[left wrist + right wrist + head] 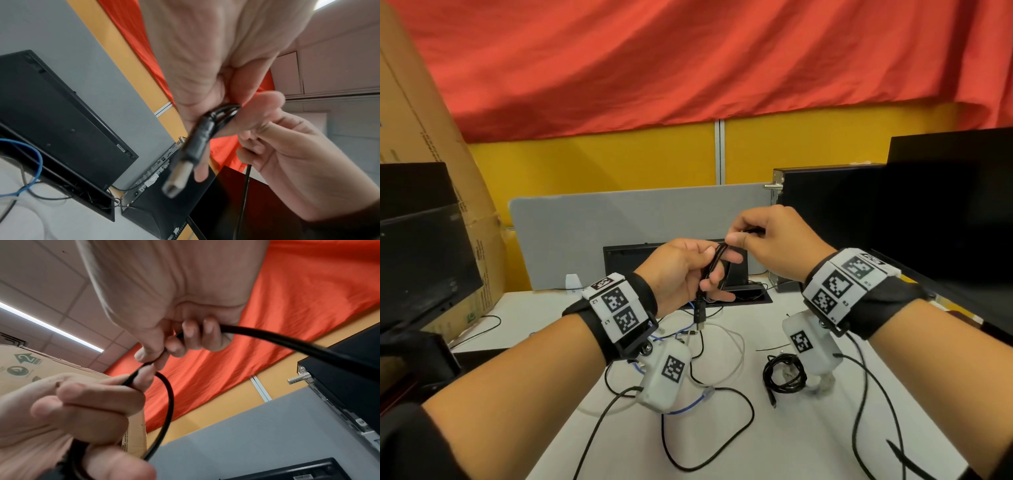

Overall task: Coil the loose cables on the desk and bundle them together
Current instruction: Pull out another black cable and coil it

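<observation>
Hands raised above the desk, both gripping one black cable.

The left hand curls its fingers round a small bunch of loops, the USB plug dangling below — the right hand pinches the same cable between thumb and fingertips just beside it, and the free length runs off past its palm. On the desk near the right edge lies a coiled black cable; loose white, blue and black cables sprawl toward the middle.
</observation>
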